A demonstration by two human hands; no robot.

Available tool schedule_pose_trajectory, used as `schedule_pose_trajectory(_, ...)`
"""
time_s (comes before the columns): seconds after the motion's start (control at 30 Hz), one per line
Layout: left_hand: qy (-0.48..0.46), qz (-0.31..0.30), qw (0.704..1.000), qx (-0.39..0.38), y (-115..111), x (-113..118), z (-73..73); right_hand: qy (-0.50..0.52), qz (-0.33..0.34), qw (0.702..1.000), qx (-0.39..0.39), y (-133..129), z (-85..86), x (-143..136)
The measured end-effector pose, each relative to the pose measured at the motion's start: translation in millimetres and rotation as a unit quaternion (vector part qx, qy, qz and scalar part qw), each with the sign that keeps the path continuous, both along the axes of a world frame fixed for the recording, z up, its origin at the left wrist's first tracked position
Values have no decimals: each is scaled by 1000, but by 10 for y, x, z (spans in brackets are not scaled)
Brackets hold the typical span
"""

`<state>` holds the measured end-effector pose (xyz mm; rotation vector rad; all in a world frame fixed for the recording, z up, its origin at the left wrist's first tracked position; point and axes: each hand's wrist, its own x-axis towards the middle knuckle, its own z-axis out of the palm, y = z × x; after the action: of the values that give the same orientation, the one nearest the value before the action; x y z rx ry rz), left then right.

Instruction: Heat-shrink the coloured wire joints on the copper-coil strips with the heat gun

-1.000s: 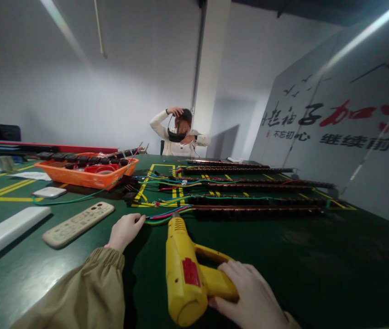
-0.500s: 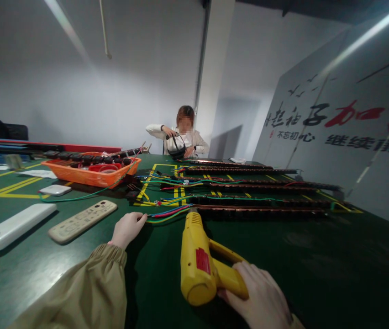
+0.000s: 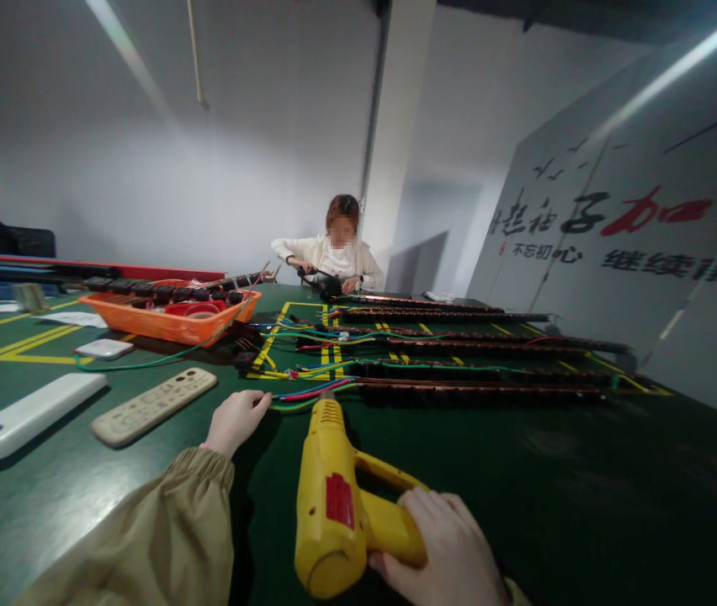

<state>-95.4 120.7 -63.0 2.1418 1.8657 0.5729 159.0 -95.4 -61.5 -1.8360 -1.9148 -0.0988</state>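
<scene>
Probably an assembly workshop: green workbench point(image 3: 586, 471), wired strips point(image 3: 478, 389), parts tray point(image 3: 169, 324).

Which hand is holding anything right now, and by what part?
The right hand grips the yellow heat gun by its handle. The left hand rests at the wire ends; whether it pinches them cannot be told.

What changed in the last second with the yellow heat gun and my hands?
The yellow heat gun, gripped by the right hand, swung right, then back left toward the coloured wires. The left hand stayed holding those wires. The co-worker lowered a black headset to the table.
</scene>
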Motion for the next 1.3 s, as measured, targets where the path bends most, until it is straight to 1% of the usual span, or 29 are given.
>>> schedule_pose_trajectory(0.07, -8, 1, 1000, 1, 7, 0, -7, 12, 8, 1000, -17, 5, 18, -87)
schedule_pose_trajectory(0.13, -21, 6, 1000, -1, 21, -1, -20, 9, 30, 999, -30, 20, 37, -161)
schedule_pose_trajectory(0.27, -31, 7, 999, -4, 50, -5, -37, -2, 109, 993, -45, 93, 72, -259)
schedule_pose_trajectory(0.37, -21, 3, 1000, -12, 62, -11, -33, 17, 158, 987, -38, 156, 92, -276)
schedule_pose_trajectory(0.57, -7, -7, 1000, -9, 96, -30, -41, 23, 213, 975, -62, 179, 152, -206)
schedule_pose_trajectory(0.67, 2, -8, 1000, -15, 115, -33, -56, 38, 211, 974, -77, 164, 192, -173)
schedule_pose_trajectory(0.8, -4, -10, 1000, -10, 103, -28, -59, 36, 192, 977, -86, 156, 236, -113)
schedule_pose_trajectory(1.03, -1, -7, 1000, -5, 31, -5, -10, 17, 132, 985, -111, 130, 310, 112)
schedule_pose_trajectory(1.17, -1, -8, 1000, -10, 7, 5, 23, -15, 85, 992, -88, 105, 292, 223)
schedule_pose_trajectory(1.3, 0, -9, 1000, -12, -1, 4, 37, -44, 46, 997, -52, 73, 214, 345)
